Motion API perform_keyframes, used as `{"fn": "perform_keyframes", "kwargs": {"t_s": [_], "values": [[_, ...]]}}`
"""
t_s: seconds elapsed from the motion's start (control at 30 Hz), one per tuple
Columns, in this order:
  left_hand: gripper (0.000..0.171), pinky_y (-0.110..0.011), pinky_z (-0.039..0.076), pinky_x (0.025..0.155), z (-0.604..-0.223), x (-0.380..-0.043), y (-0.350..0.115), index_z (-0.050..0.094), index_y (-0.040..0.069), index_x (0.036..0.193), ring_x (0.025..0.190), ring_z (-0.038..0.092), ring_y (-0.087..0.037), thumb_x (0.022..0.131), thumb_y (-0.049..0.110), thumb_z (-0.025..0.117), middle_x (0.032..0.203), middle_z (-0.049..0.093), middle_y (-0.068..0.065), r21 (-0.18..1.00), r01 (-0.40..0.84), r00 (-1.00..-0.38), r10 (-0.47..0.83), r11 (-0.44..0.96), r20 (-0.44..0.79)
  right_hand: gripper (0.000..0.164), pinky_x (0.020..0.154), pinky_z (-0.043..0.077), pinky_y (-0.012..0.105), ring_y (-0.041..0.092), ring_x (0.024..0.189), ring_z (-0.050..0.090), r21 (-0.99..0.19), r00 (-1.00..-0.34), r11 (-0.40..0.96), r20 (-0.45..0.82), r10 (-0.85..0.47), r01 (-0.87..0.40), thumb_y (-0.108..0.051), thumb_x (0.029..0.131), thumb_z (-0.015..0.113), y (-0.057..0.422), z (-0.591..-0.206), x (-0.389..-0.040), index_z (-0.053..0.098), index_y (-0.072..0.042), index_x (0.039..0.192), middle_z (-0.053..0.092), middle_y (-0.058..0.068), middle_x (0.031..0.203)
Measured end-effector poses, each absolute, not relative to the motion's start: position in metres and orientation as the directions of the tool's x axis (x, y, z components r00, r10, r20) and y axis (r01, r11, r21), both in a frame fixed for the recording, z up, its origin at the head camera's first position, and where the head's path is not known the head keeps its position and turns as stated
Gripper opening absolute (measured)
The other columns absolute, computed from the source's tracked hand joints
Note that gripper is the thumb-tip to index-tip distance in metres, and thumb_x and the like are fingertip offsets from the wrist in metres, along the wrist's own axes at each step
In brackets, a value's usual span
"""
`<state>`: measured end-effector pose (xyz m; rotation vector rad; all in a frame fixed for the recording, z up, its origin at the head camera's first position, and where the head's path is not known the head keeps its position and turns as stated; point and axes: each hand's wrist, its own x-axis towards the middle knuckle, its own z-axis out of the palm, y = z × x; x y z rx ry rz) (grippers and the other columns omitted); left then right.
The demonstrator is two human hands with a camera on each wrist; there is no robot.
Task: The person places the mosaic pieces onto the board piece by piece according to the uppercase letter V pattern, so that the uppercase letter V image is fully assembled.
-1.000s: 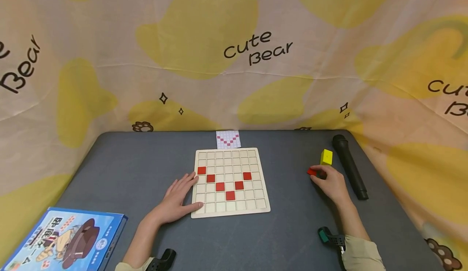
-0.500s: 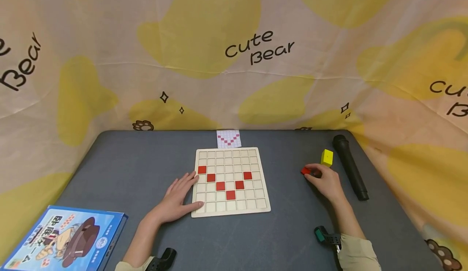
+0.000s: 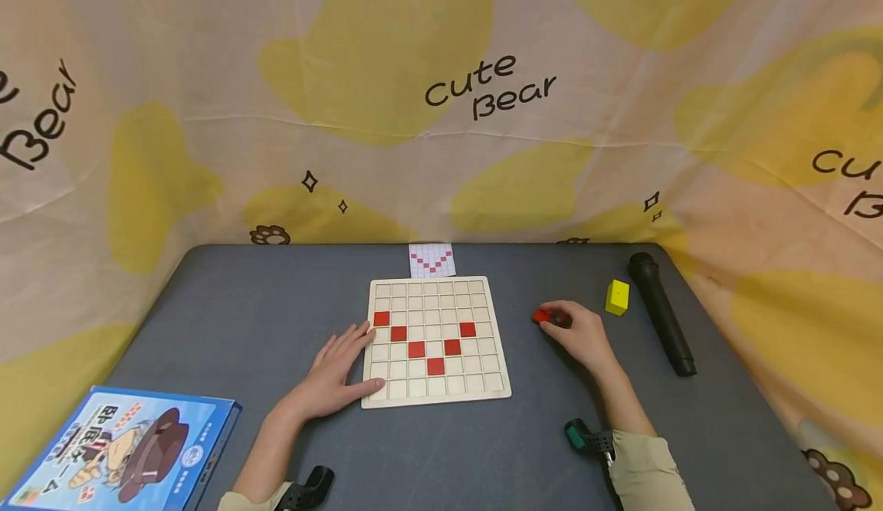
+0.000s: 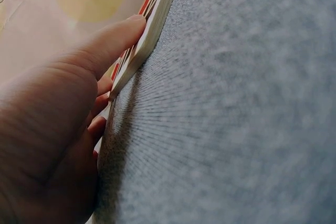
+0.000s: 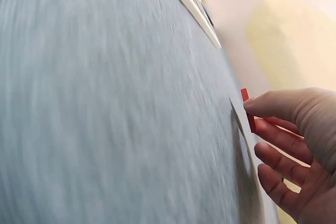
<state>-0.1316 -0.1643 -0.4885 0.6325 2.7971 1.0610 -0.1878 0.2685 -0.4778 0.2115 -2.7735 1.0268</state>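
Observation:
Between thumb and fingers my right hand (image 3: 581, 333) pinches a flat red square tile (image 3: 541, 316), to the right of a pale grid board (image 3: 441, 397). The right wrist view shows this red tile (image 5: 244, 95) edge-on, above the table. My left hand (image 3: 334, 379) rests at the board's left edge with its fingers spread, the thumb (image 4: 118, 38) lying on the rim. Several red tiles (image 3: 435, 366) sit in the board's squares in a V shape. Behind the board lies a small printed card (image 3: 431, 260) with a pink V pattern on a grid.
A yellow block (image 3: 617, 297) stands at the right, beside a black microphone (image 3: 662, 313). On the left front lies a blue box (image 3: 138, 450) with a hat picture. The grey table (image 3: 290, 289) ends against a patterned cloth (image 3: 386, 51).
My right hand has carried the red tile leftward, away from the yellow block and toward the board. The left hand stays at the board's edge.

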Motion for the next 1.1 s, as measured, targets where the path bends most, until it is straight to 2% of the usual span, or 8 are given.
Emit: {"fn": "perform_keyframes", "kwargs": {"t_s": [0.37,0.6,1.1], "values": [[0.085,-0.056,0.006,0.114,-0.491,-0.133,-0.166,0.034,0.005,0.151,0.146,0.016,-0.035,0.086,0.045,0.07,0.159,0.023,-0.013,0.657,0.335,-0.911,0.41,0.676,0.043,0.029,0.08,0.051,0.042,0.024,0.091,0.061,-0.693,-0.967,0.675,0.211,-0.143,-0.251,-0.01,0.082,0.079,0.223,-0.476,-0.197,0.073,-0.009,0.111,0.069,0.009,0.107],[0.084,-0.056,0.006,0.114,-0.492,-0.133,-0.165,0.034,0.005,0.152,0.147,0.016,-0.035,0.087,0.045,0.07,0.16,0.023,-0.012,0.657,0.339,-0.91,0.412,0.673,0.047,0.03,0.082,0.051,0.041,0.022,0.092,0.06,-0.671,-0.952,0.675,0.207,-0.227,-0.307,-0.013,0.083,0.078,0.199,-0.477,-0.204,0.073,-0.01,0.112,0.068,0.007,0.107],[0.083,-0.057,0.007,0.113,-0.491,-0.13,-0.163,0.036,0.004,0.15,0.146,0.017,-0.036,0.087,0.043,0.07,0.159,0.026,-0.014,0.655,0.344,-0.911,0.407,0.673,0.06,0.026,0.075,0.046,0.035,0.019,0.085,0.055,-0.653,-0.925,0.658,0.221,-0.308,-0.375,-0.008,0.085,0.075,0.19,-0.482,-0.21,0.073,-0.011,0.111,0.065,0.002,0.097]]}}
